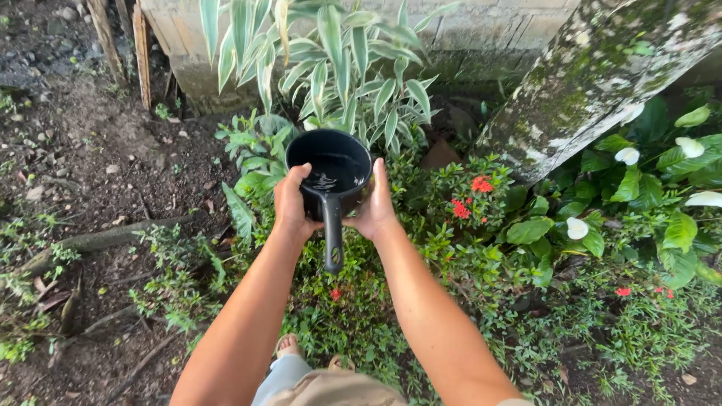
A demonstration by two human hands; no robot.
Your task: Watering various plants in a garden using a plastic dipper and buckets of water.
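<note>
**Both hands cupped on the black pot**

Your left hand [292, 203] and right hand [376, 204] are both wrapped around the sides of the black pot [331, 169], so it's gripped between your palms with its handle pointing back at you. There's water in the pot, though I can't really tell how much. Behind the pot is a striped-leaf plant [338, 68]; right of the pot, red flowers [470, 197] and a mossy trunk [602, 68].

Black dipper pot [331, 169] with water inside, at frame centre, cupped between left hand [292, 204] and right hand [375, 207], handle pointing down. Striped-leaf plant [331, 60] above; red flowers [470, 197] right; mossy trunk [602, 75] upper right.
</note>
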